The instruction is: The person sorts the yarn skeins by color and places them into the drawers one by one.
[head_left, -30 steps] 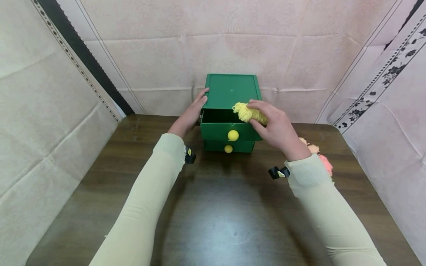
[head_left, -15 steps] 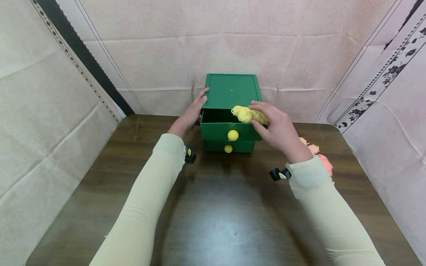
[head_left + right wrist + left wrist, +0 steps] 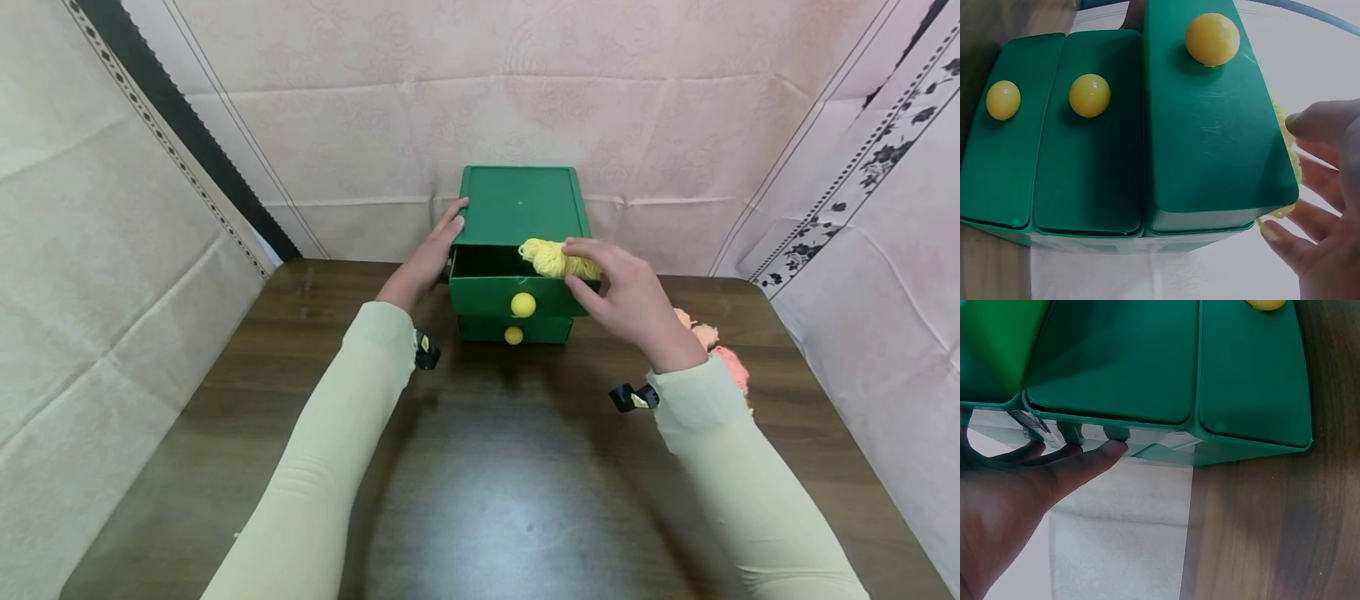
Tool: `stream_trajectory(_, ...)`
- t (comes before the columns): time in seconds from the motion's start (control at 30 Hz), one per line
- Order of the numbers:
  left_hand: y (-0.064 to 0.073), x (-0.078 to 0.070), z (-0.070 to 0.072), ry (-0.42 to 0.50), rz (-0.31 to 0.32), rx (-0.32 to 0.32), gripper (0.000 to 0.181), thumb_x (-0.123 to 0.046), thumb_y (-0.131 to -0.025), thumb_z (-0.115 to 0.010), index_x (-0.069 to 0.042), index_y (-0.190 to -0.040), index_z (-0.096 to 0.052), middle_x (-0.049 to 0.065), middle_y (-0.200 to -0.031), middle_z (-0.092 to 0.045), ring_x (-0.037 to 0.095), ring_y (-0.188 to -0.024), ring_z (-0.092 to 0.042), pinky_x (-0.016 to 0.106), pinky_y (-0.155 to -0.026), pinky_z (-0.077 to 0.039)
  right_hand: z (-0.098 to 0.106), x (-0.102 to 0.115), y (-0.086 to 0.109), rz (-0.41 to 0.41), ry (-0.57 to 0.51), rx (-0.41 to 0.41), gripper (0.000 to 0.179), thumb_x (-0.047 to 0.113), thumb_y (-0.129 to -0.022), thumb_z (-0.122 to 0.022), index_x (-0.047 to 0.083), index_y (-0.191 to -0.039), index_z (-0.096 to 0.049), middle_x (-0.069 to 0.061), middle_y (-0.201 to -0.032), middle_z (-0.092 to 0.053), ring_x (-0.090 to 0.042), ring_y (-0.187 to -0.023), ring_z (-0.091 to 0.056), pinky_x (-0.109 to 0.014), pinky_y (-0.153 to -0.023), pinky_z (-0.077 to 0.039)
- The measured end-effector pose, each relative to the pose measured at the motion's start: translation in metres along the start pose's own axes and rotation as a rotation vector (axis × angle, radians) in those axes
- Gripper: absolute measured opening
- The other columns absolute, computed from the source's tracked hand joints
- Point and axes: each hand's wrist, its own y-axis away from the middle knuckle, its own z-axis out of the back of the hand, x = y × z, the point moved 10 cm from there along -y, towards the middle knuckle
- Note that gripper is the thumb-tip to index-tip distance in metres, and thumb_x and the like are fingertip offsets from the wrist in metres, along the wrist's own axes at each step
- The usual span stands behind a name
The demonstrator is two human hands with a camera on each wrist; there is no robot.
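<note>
A green drawer cabinet (image 3: 521, 204) with round yellow knobs stands at the back of the table. Its top drawer (image 3: 480, 296) is pulled out; the two below are closed in the right wrist view. A bundle of yellow yarn (image 3: 543, 257) lies at the right side of the open drawer, rising above its rim. My right hand (image 3: 626, 292) is at the yarn's right end, thumb and fingers spread around it. My left hand (image 3: 427, 258) rests against the cabinet's left side, its straight fingers (image 3: 1088, 465) along the wall in the left wrist view.
Pink yarn (image 3: 731, 371) and peach-coloured bundles (image 3: 705, 335) lie on the wooden table (image 3: 480, 483) at the right, partly behind my right forearm. Pale patterned cloth (image 3: 525, 125) hangs behind the cabinet and on both sides.
The yellow yarn has sunk slightly into the open drawer. My right hand has moved a little down and right, and its fingers have loosened. The left hand stays put.
</note>
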Motion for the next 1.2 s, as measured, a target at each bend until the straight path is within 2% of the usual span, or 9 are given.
stream_trajectory(0.03, 0.000, 0.000, 0.000, 0.000, 0.001, -0.001, 0.052, -0.048, -0.104, -0.026, -0.044, -0.153, -0.009, 0.002, -0.162, -0.008, 0.035, -0.138, -0.033, 0.060, -0.100, -0.040, -0.001, -0.001, 0.000, 0.002, -0.001, 0.003, 0.035, 0.021, -0.093, -0.065, 0.014, -0.127, -0.061, -0.005, -0.138, -0.058, -0.026, -0.123, -0.057, -0.046, -0.096, -0.049)
stream_trajectory(0.1, 0.000, 0.000, 0.000, -0.001, 0.002, -0.001, 0.052, -0.049, -0.104, -0.026, -0.045, -0.153, -0.009, 0.001, -0.162, -0.008, 0.035, -0.138, -0.032, 0.060, -0.100, -0.040, -0.003, -0.001, 0.001, 0.006, -0.003, 0.009, 0.034, 0.021, -0.093, -0.065, 0.013, -0.126, -0.062, -0.005, -0.137, -0.058, -0.027, -0.115, -0.060, -0.046, -0.093, -0.049)
stream_trajectory(0.2, -0.001, 0.000, 0.000, 0.004, 0.005, 0.001, 0.052, -0.049, -0.104, -0.026, -0.045, -0.153, -0.009, 0.000, -0.162, -0.007, 0.035, -0.139, -0.032, 0.060, -0.100, -0.040, -0.004, -0.002, 0.003, 0.008, 0.003, 0.009, 0.034, 0.022, -0.094, -0.065, 0.012, -0.126, -0.062, -0.005, -0.138, -0.058, -0.024, -0.087, -0.064, -0.043, -0.082, -0.051)
stream_trajectory(0.27, -0.001, 0.001, 0.000, 0.007, 0.010, 0.003, 0.052, -0.049, -0.104, -0.026, -0.046, -0.153, -0.008, 0.001, -0.163, -0.007, 0.035, -0.139, -0.032, 0.061, -0.100, -0.040, -0.003, -0.002, 0.004, 0.007, 0.003, 0.007, 0.033, 0.021, -0.094, -0.064, 0.011, -0.126, -0.062, -0.006, -0.138, -0.058, -0.024, -0.083, -0.063, -0.043, -0.079, -0.050)
stream_trajectory(0.37, -0.001, 0.002, -0.001, 0.012, 0.021, 0.005, 0.052, -0.050, -0.104, -0.026, -0.047, -0.152, -0.008, 0.001, -0.162, -0.007, 0.035, -0.139, -0.032, 0.061, -0.100, -0.039, -0.002, -0.003, 0.005, -0.004, 0.003, 0.012, 0.034, 0.022, -0.094, -0.064, 0.011, -0.126, -0.062, -0.006, -0.138, -0.058, -0.026, -0.105, -0.063, -0.045, -0.090, -0.050)
stream_trajectory(0.47, -0.001, 0.002, 0.001, 0.003, 0.030, -0.003, 0.051, -0.051, -0.104, -0.026, -0.048, -0.152, -0.009, -0.001, -0.162, -0.007, 0.034, -0.138, -0.032, 0.061, -0.100, -0.039, 0.000, -0.005, 0.008, -0.022, 0.007, 0.020, 0.034, 0.023, -0.094, -0.064, 0.012, -0.126, -0.062, -0.006, -0.139, -0.057, -0.028, -0.126, -0.054, -0.047, -0.099, -0.047)
stream_trajectory(0.67, 0.001, 0.003, 0.001, -0.004, 0.039, -0.012, 0.048, -0.051, -0.104, -0.026, -0.050, -0.150, -0.012, -0.007, -0.163, -0.005, 0.031, -0.141, -0.028, 0.062, -0.104, -0.035, 0.007, -0.014, 0.017, -0.049, 0.023, -0.003, 0.036, 0.023, -0.093, -0.065, 0.013, -0.127, -0.062, -0.005, -0.139, -0.057, -0.027, -0.124, -0.056, -0.048, -0.100, -0.046)
stream_trajectory(1.0, 0.001, 0.000, 0.000, -0.021, 0.023, -0.010, 0.049, -0.052, -0.104, -0.025, -0.050, -0.151, -0.012, -0.009, -0.163, -0.001, 0.028, -0.146, -0.018, 0.061, -0.107, -0.032, 0.023, -0.030, 0.029, -0.042, 0.033, -0.065, 0.036, 0.019, -0.092, -0.066, 0.014, -0.127, -0.062, -0.005, -0.134, -0.060, -0.026, -0.125, -0.055, -0.048, -0.103, -0.043)
stream_trajectory(1.2, 0.002, 0.000, -0.002, 0.000, 0.030, -0.012, 0.049, -0.049, -0.104, -0.025, -0.049, -0.151, -0.012, -0.008, -0.163, -0.001, 0.029, -0.146, -0.019, 0.061, -0.106, -0.033, 0.028, -0.038, 0.038, -0.061, 0.044, -0.066, 0.036, 0.018, -0.092, -0.066, 0.015, -0.128, -0.062, -0.007, -0.133, -0.060, -0.027, -0.124, -0.055, -0.049, -0.102, -0.043)
